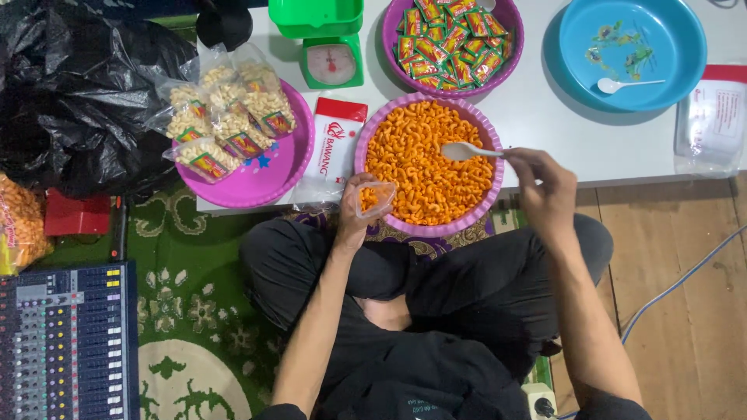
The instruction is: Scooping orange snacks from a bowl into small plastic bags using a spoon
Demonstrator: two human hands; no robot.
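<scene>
Head view: left hand [354,210] pinches a small clear bag [375,197] open at the near-left rim of the pink basin [498,183] of orange snacks [424,167]. Right hand [545,190] grips a white spoon [467,150], bowl over the snacks. Bag looks barely filled. Filled packs [226,117] sit far left; plenty of snacks left.

Orange macaroni snacks [424,167] fill a purple basin [492,194], a white plastic spoon [467,150] above them, beside a green kitchen scale [331,47], a blue bowl [677,47] with floral print, a white tabletop [560,140], and a green patterned rug [194,311].
</scene>
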